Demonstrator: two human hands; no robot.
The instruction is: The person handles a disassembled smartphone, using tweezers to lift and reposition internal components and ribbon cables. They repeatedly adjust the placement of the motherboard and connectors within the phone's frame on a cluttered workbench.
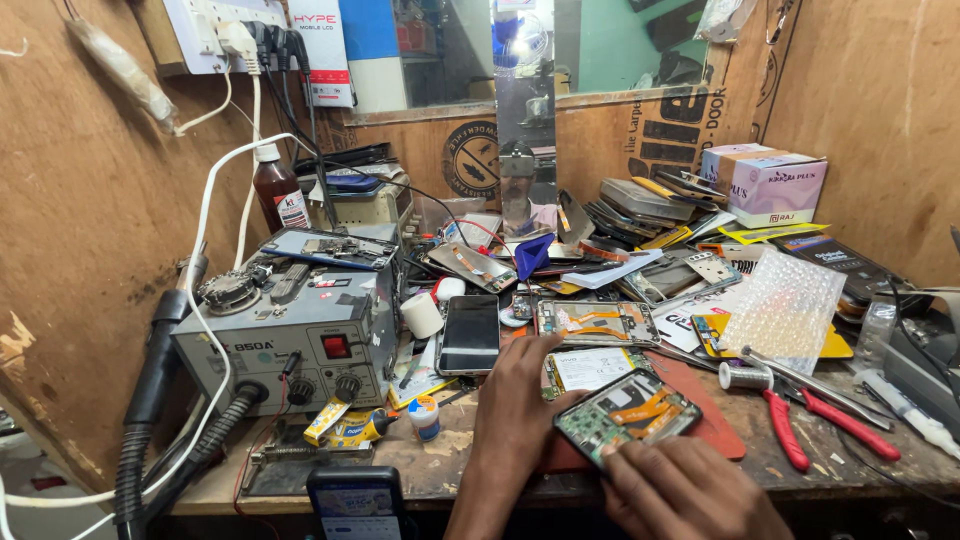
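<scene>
Near the front edge of the table (440,470), on a red mat (715,425), lies an opened phone (627,415) with its back off, showing green board and orange flex cables. The left hand (520,400) rests at its nine o'clock edge, fingers loosely spread and touching the phone's side, gripping nothing. The right hand (675,490) sits at its six o'clock, fingers curled against the lower edge; whether they pinch anything cannot be told. At twelve o'clock from the phone lie a second opened phone (598,323) and a pale battery panel (592,367). At ten o'clock a black phone (470,335) lies screen up. Red-handled pliers (805,415) and a solder spool (745,377) lie at three o'clock, with bubble wrap (785,305) beyond. A grey rework station (290,335) stands far out at nine o'clock.
</scene>
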